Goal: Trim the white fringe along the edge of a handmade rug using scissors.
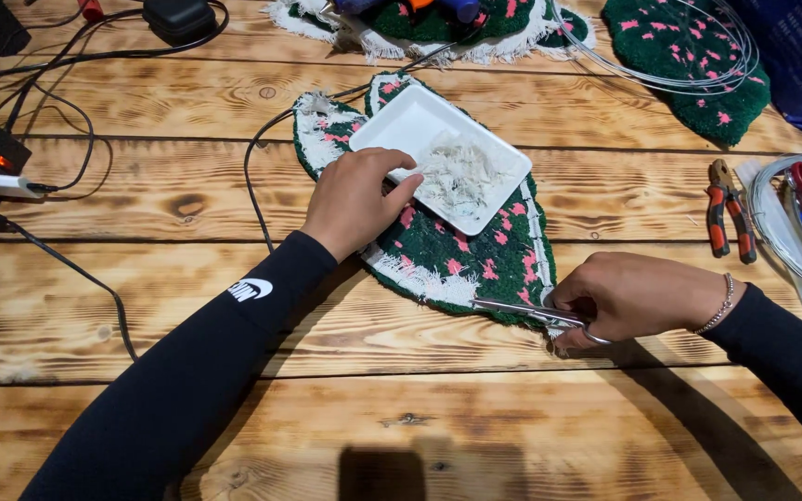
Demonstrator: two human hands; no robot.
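Green tufted rug piece (475, 255) with pink flecks and white fringe, flat on the wooden tabletop (234, 195), a white tray (392, 125) of clippings resting on it. Head view: left hand (355, 199) rests on the tray's edge with loose grip; right hand (628, 297) grips scissors (526, 313) at the rug's lower fringe. Risk: blades straying into green pile, or tray nudged, spilling clippings.

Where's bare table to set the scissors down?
Bare wood runs along the near edge, below the left hand and the right hand holding the scissors. Crowded: cables far left, pliers and wire coil right.
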